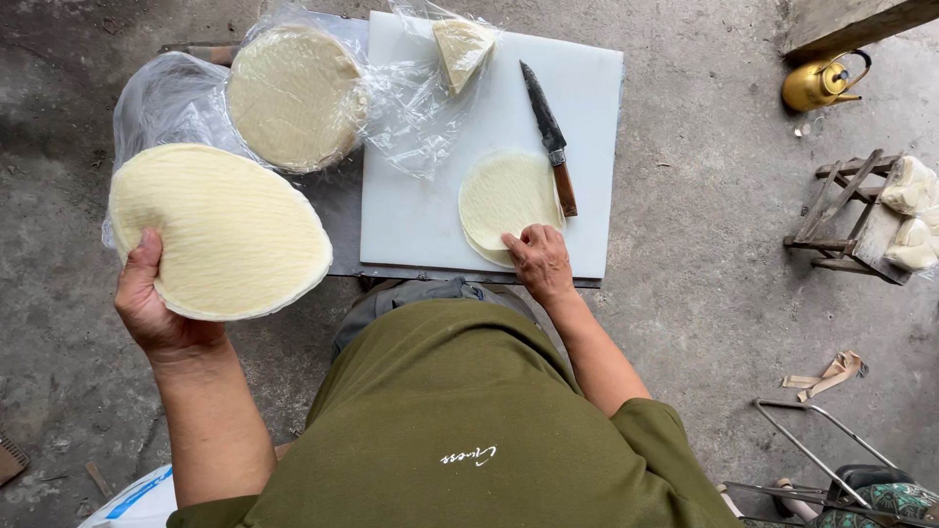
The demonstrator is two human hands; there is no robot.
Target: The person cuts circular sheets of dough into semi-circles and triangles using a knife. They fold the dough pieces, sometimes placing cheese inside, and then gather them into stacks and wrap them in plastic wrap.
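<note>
My left hand (149, 303) holds up a thick stack of round pale wrappers (220, 230), thumb on its near edge, to the left of the board. My right hand (538, 259) presses its fingers on the near edge of a few round wrappers (504, 196) lying on the white cutting board (421, 215). A knife (548, 137) with a dark blade and wooden handle lies on the board just right of those wrappers. Another round stack (293, 96) sits on clear plastic at the board's far left corner, and a folded wedge of wrappers (462, 49) lies at the board's far edge.
Loose clear plastic bags (171, 103) lie behind the held stack. A brass kettle (820, 83) stands on the concrete floor at far right, near a small wooden stool (846, 220) with white cloth. Metal bars (812, 455) sit at the lower right.
</note>
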